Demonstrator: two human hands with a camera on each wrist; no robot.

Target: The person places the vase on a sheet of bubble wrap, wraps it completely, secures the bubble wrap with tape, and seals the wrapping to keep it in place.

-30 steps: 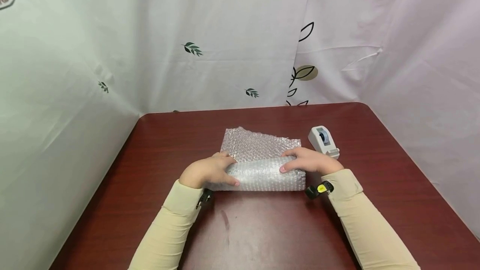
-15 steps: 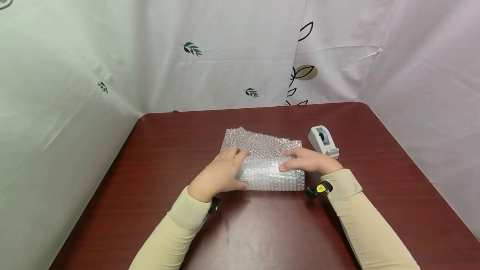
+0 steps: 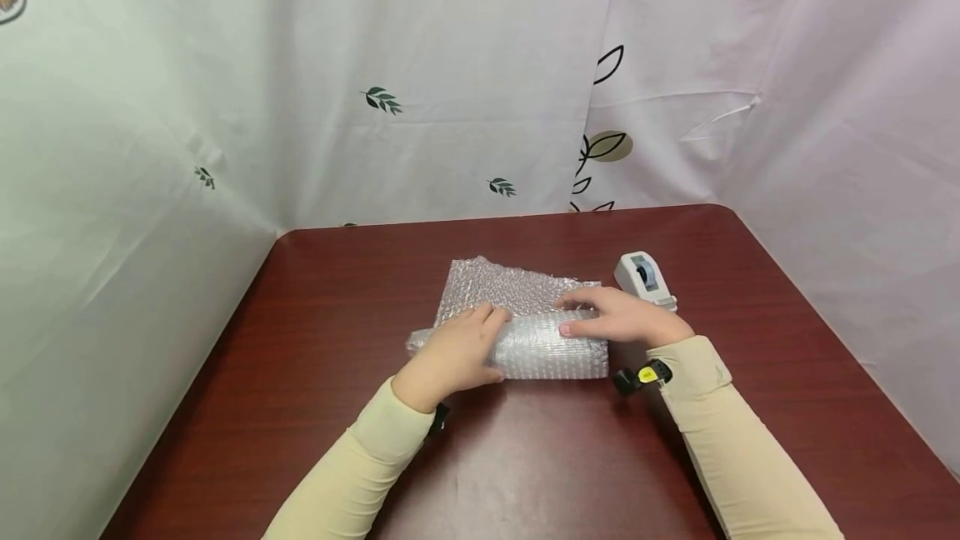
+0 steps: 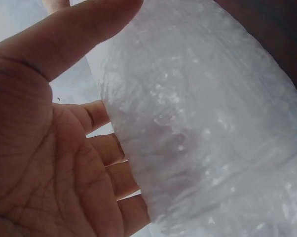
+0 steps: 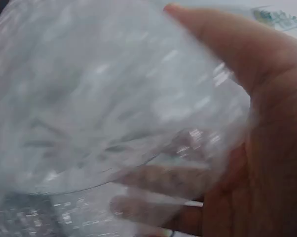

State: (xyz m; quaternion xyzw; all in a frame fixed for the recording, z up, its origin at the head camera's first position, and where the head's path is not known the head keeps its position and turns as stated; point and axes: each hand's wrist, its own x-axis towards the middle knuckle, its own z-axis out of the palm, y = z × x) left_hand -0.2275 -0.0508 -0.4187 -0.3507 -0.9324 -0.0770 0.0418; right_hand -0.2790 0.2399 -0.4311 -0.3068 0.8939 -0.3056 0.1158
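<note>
A roll of bubble wrap (image 3: 553,350) lies crosswise on the table, and its loose flat end (image 3: 513,286) spreads out behind it. My left hand (image 3: 456,354) grips the roll left of its middle, thumb on the near side and fingers over the far side. In the left wrist view, those fingers (image 4: 109,150) pass behind the wrap. Around the right end my right hand (image 3: 626,319) holds the roll between thumb and fingers. Through the clear film some right fingers (image 5: 158,180) show, blurred, in the right wrist view. Whatever the roll may contain is hidden.
A white tape dispenser (image 3: 639,275) with a roll of tape stands just behind my right hand. The dark red table (image 3: 337,290) is bordered at the back and sides by white printed curtains (image 3: 450,65).
My left hand has slid to the right along the roll from its left end, uncovering that end. The right hand stays at the right end, its fingers slightly raised.
</note>
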